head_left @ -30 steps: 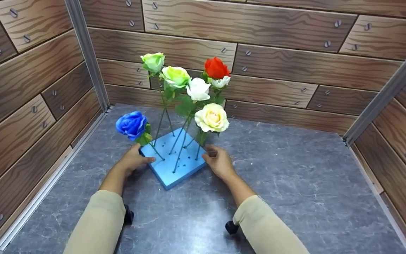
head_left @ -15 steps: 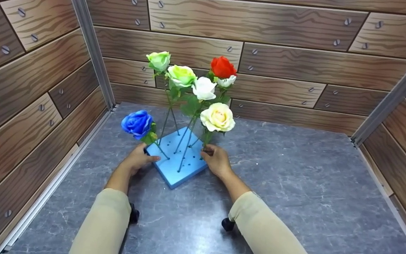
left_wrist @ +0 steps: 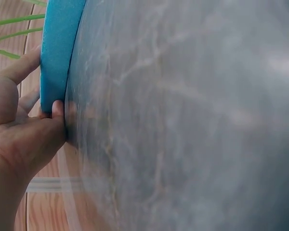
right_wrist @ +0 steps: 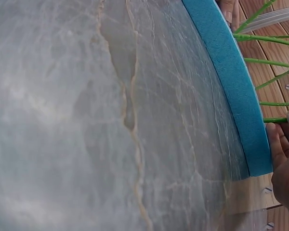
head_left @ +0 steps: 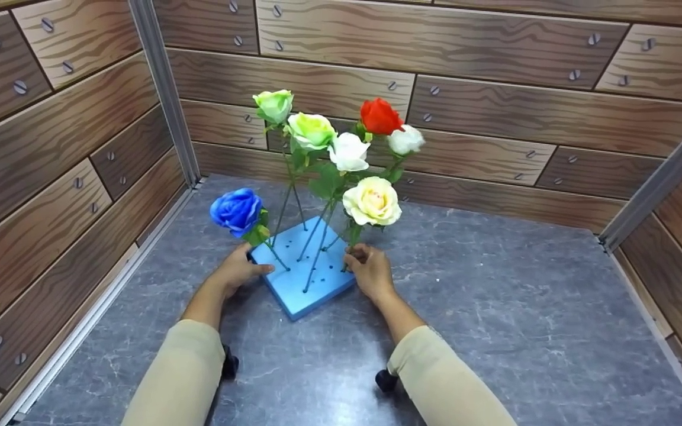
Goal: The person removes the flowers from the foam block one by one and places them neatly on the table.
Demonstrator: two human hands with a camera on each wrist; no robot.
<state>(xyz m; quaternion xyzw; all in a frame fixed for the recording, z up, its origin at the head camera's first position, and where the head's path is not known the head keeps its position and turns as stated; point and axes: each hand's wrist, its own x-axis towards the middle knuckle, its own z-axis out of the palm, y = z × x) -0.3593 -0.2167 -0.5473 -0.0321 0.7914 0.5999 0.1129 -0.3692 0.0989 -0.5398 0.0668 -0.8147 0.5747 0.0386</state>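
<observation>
A blue foam block dotted with holes lies turned on the table, artificial roses stuck upright or leaning in it. My left hand grips its left corner, thumb on top. At the right corner, my right hand pinches a green stem low down, just above the foam. Which bloom tops that stem is partly hidden. The blue rose leans left; the cream rose is above my right hand. Behind stand a red rose, a blurred white rose, another white rose and two greenish roses.
The grey marbled tabletop surrounds the block. Wood-patterned panels enclose it at the back and both sides, with metal corner posts. Dark wrist devices sit under both sleeves.
My right hand has closed its fingers on a stem. The rear white rose has swung right, out from beneath the red one. My left hand keeps its hold on the block.
</observation>
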